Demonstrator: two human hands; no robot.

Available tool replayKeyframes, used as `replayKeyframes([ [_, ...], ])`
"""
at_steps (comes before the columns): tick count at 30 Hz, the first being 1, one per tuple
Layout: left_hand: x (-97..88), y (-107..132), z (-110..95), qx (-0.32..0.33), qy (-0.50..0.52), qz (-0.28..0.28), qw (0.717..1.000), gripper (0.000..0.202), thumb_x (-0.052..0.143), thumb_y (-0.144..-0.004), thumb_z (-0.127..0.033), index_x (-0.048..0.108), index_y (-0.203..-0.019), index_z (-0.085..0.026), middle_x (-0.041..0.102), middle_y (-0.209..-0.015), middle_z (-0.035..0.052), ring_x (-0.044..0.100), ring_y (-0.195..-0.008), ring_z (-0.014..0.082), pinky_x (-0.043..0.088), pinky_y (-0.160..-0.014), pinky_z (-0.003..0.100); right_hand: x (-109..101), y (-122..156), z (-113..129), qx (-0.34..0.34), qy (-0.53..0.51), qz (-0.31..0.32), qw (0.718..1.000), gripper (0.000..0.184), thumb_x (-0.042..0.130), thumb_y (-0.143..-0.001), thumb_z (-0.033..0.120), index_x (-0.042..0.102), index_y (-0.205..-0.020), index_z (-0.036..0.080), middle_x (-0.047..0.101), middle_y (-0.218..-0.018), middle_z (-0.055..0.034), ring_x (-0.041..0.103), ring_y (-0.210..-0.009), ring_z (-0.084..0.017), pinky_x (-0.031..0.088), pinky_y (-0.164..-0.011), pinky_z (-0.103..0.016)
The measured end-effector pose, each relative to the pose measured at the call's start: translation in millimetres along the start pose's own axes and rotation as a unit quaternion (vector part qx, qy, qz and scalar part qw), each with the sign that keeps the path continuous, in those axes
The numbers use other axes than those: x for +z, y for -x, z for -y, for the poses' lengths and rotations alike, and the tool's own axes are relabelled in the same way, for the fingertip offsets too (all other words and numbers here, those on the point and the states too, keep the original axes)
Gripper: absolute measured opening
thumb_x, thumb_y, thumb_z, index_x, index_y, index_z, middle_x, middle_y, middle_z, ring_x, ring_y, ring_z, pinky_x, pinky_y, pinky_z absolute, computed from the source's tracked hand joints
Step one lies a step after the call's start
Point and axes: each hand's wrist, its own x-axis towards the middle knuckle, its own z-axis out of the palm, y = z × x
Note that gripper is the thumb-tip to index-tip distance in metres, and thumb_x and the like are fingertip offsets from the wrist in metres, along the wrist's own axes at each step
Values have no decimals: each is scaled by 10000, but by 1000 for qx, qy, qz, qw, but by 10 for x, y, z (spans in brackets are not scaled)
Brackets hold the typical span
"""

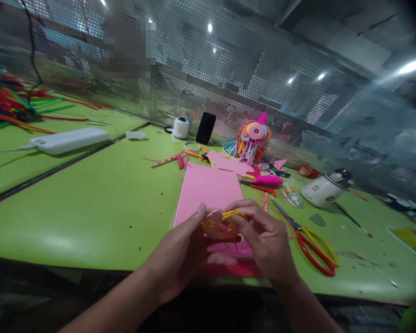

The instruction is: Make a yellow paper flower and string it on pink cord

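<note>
Between my hands is a small yellow-orange foam or paper craft piece (223,227) with a pink tab and a pinkish centre; its exact kind cannot be made out. My left hand (185,247) grips its left side with the thumb on top. My right hand (263,231) pinches a folded yellow strip (233,213) at the piece's upper right. Beneath them lies a pink sheet (210,187), with magenta and red material (229,267) at the table's front edge. Scissors (307,240) with red and yellow handles lie open right of my right hand.
On the green table (90,203) stand a tasselled colourful craft (254,136), a black phone (205,128), a white thread spool (180,128) and a white pot-like container (326,187). A white power strip (71,140) and colourful pipe cleaners (10,104) lie left. Perforated metal mesh rises behind.
</note>
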Motion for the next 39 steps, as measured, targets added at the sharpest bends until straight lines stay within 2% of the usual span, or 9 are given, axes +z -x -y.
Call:
replayKeyframes([
  [2,-5,-14,-2,-4,-9,-25,1000,362,418,-904,-421,605,-1083,-169,627,-1042,116,603,-929,236,497,-784,375,19,5,-50,-42,15,-24,999,135,539,-871,165,658,-932,181,641,-945,-69,596,-907,-180,496,-790,-351],
  [4,-11,-44,-9,13,-17,-20,1000,375,409,-907,-431,612,-1076,-164,633,-1031,111,595,-945,228,479,-828,374,28,5,-94,-92,32,-34,995,167,557,-848,130,663,-963,189,646,-948,-70,595,-902,-189,494,-785,-369],
  [7,-21,-119,-45,52,-39,35,997,385,375,-926,-402,642,-996,-134,643,-971,103,588,-930,210,451,-869,361,12,-8,-127,-149,57,-31,987,236,577,-818,89,663,-1006,203,653,-933,-67,594,-889,-198,494,-780,-394],
  [12,-54,-263,-81,66,-58,101,991,422,319,-947,-376,649,-972,-115,638,-912,93,579,-899,192,447,-846,338,-45,-43,-84,-179,92,-15,979,338,580,-791,42,625,-1086,199,662,-904,-67,590,-855,-202,505,-738,-398],
  [21,-150,-263,104,87,36,119,988,386,326,-933,-383,599,-1057,-139,606,-967,99,579,-902,206,438,-841,359,63,-92,67,-167,67,35,983,332,503,-794,2,586,-1068,171,661,-882,-76,596,-827,-200,516,-693,-379],
  [26,-171,-217,105,74,31,125,989,384,383,-908,-428,594,-1084,-160,592,-984,87,582,-899,202,444,-824,341,113,-90,107,-158,56,20,986,312,491,-803,11,590,-1057,163,637,-813,-59,589,-779,-188,516,-675,-369],
  [30,-168,-213,103,81,11,116,990,381,429,-884,-454,602,-1073,-171,591,-958,77,580,-848,190,459,-782,332,132,-45,103,-142,39,11,989,335,492,-779,-25,595,-1053,138,639,-858,-67,587,-814,-189,513,-695,-367],
  [33,-173,-212,112,87,11,118,989,397,431,-881,-462,600,-1083,-165,592,-984,86,574,-883,198,454,-806,336,142,-21,102,-136,41,7,990,348,499,-781,-26,588,-1067,152,648,-900,-63,589,-854,-191,511,-730,-374],
  [39,-192,-185,124,109,-4,119,987,395,408,-900,-428,593,-1113,-152,586,-1024,92,560,-929,194,445,-832,310,140,-29,105,-149,60,6,987,321,492,-814,11,582,-1075,175,656,-864,-59,604,-839,-197,520,-712,-378],
])
